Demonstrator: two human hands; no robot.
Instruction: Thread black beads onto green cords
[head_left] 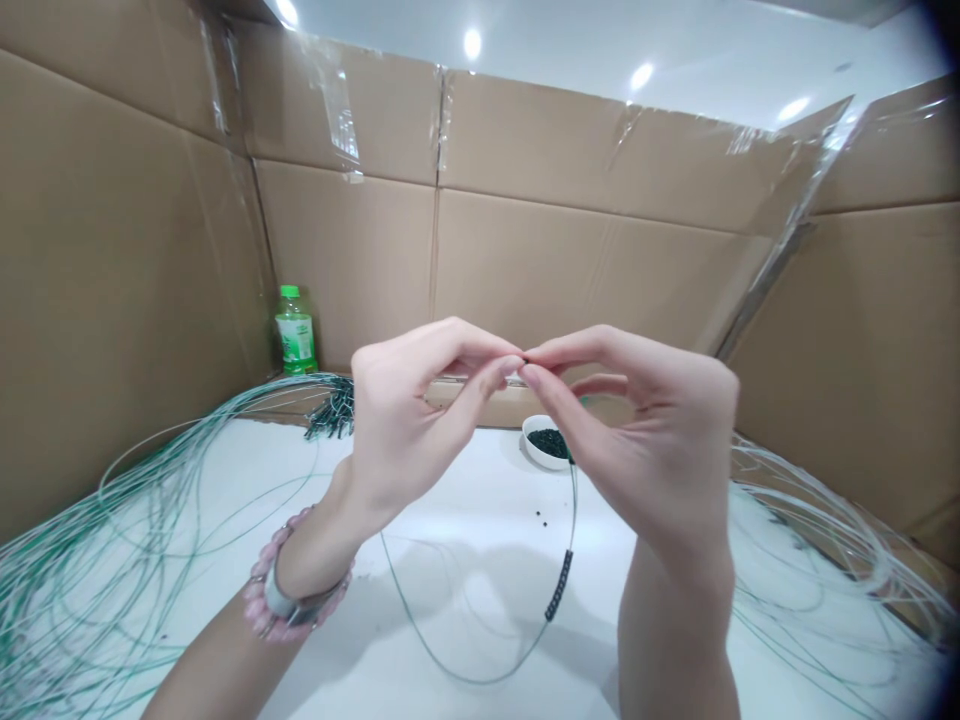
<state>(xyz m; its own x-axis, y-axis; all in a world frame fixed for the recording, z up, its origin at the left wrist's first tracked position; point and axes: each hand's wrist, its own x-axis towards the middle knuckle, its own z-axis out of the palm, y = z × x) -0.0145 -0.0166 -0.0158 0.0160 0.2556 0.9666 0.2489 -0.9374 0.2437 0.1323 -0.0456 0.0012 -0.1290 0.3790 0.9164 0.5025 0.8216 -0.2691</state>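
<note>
In front of me my left hand (420,410) and my right hand (637,420) meet at the fingertips, each thumb and forefinger pinched together. A tiny dark bead (526,361) shows where the tips touch, mostly hidden by the right fingers. What the left fingertips pinch is hidden. A thin green wire (480,682) hangs in a loop under both hands, its upper ends passing behind them. A short row of black beads (559,585) sits on its right side. Beyond the right thumb stands a small white bowl (530,453) holding dark beads.
Bundled green and white wires (172,480) spread over the left of the white table (360,640); more wires (832,530) lie at right. A green bottle (296,335) stands back left. Loose beads (541,518) lie near the bowl. Cardboard walls (525,240) surround the table.
</note>
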